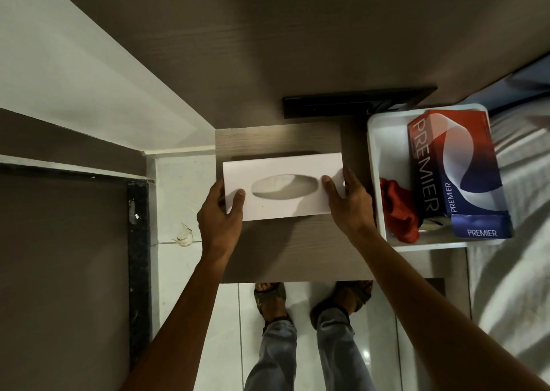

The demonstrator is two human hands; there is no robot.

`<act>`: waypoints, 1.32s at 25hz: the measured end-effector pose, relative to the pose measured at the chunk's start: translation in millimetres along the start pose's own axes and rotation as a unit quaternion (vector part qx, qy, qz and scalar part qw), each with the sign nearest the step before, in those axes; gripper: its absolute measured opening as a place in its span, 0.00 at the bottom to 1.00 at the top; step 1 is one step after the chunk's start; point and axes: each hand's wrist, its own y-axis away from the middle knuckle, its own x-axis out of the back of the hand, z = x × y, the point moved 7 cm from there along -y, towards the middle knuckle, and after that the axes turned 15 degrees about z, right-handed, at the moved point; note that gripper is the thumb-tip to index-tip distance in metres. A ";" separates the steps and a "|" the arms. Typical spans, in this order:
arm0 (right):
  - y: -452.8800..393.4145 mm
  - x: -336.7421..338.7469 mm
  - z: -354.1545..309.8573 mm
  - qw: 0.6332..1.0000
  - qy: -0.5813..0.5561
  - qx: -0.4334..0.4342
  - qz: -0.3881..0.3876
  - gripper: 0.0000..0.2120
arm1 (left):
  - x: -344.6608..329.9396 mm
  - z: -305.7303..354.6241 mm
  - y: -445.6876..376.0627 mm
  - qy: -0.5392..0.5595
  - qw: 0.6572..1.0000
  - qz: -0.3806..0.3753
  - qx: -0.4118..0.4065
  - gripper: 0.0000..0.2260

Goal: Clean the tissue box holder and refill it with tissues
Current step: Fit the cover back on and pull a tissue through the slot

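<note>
A small grey-brown wood-grain table [297, 250] stood against a matching wood-grain wall panel [297, 33], with a black rectangular bracket [327, 105] fixed just above it. The glossy white tiled floor [220, 331] below reflected light. To the left ran a white wall [59, 63] and a dark speckled stone strip [138, 256]. A bed with a rumpled white sheet [520, 212] lay to the right.
</note>
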 end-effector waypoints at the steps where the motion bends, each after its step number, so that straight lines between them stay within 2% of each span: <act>1: 0.3 0.0 -0.8 1.000 0.002 0.001 -0.001 0.33 | -0.1 -0.1 -0.1 -0.001 1.000 0.001 -0.001 0.24; 7: 2.6 -2.0 -6.9 0.999 0.014 0.032 -0.025 0.32 | -10.1 -10.4 -3.3 0.002 0.997 -0.057 0.049 0.29; 10: 2.5 -1.6 -7.6 0.999 0.008 0.038 -0.030 0.31 | -12.1 -16.4 -4.9 0.005 0.996 -0.059 0.066 0.28; 18: -2.1 -0.3 0.7 0.999 -0.024 -0.014 -0.021 0.35 | -15.9 -20.1 -11.0 0.020 0.994 -0.077 0.071 0.24; 24: -2.4 5.6 4.3 1.000 -0.014 -0.001 -0.019 0.35 | -14.8 -19.8 -10.1 0.030 0.993 -0.085 0.077 0.15; 28: 1.2 5.7 -0.1 1.000 -0.019 0.018 -0.010 0.33 | -10.6 -21.5 -8.0 0.010 0.995 -0.082 0.057 0.20; 33: 2.2 5.3 -3.0 1.000 -0.013 0.021 -0.008 0.33 | -10.3 -24.0 -7.6 0.004 0.995 -0.081 0.060 0.18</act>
